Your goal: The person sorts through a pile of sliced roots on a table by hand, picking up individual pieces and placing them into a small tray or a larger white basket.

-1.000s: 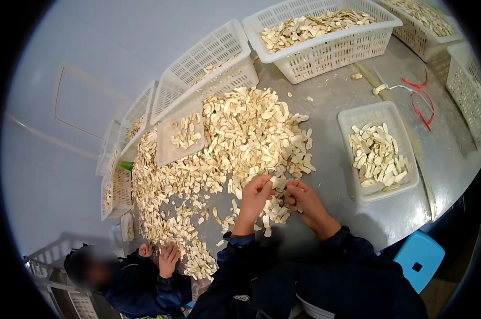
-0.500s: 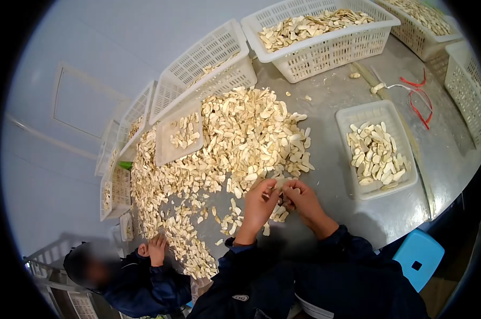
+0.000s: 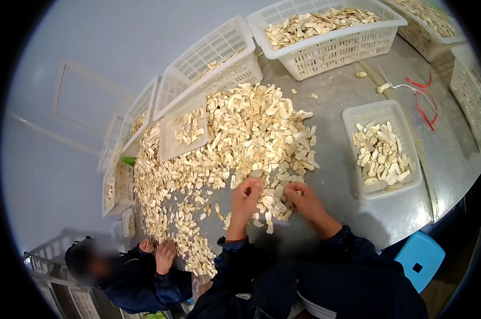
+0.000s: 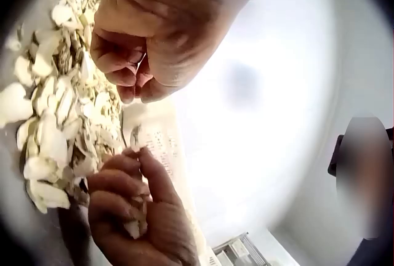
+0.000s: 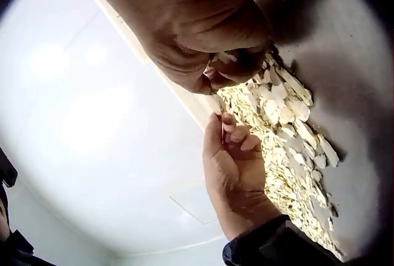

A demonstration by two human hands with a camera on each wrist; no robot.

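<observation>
Mostly, the pile of pale slices [image 3: 261,127] lies on the counter [image 3: 329,178] at twelve o'clock from the left hand [image 3: 244,199], whose fingertips meet, though I cannot tell whether on a slice, and at eleven o'clock from the right hand [image 3: 307,203], which curls round pale pieces [image 4: 135,226].

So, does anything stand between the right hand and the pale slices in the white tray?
Only the white tray's near wall does; otherwise, the head view shows bare metal tabletop between the right hand and the pale slices. The tray is open on top.
</observation>
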